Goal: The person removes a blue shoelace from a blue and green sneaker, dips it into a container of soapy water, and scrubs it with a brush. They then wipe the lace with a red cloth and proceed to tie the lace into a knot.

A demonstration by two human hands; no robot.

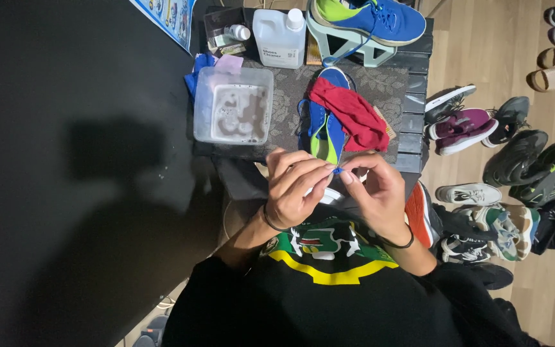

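Observation:
My left hand (297, 189) and my right hand (377, 193) meet fingertip to fingertip over the near edge of a small dark table (412, 122). Between them they pinch the tip of a blue shoelace (338, 171). Just beyond the fingers lies a blue shoe with a lime tongue (324, 128), and a red cloth (351, 115) is draped over its right side. A second blue shoe (370, 19) rests on a pale green stand (345, 46) at the far edge.
A clear plastic tub of murky water (234, 106) stands left of the shoe. Behind it are a white jug (281, 38) and a small bottle (239, 31). Several pairs of shoes (502, 173) lie on the wooden floor to the right. A dark wall fills the left.

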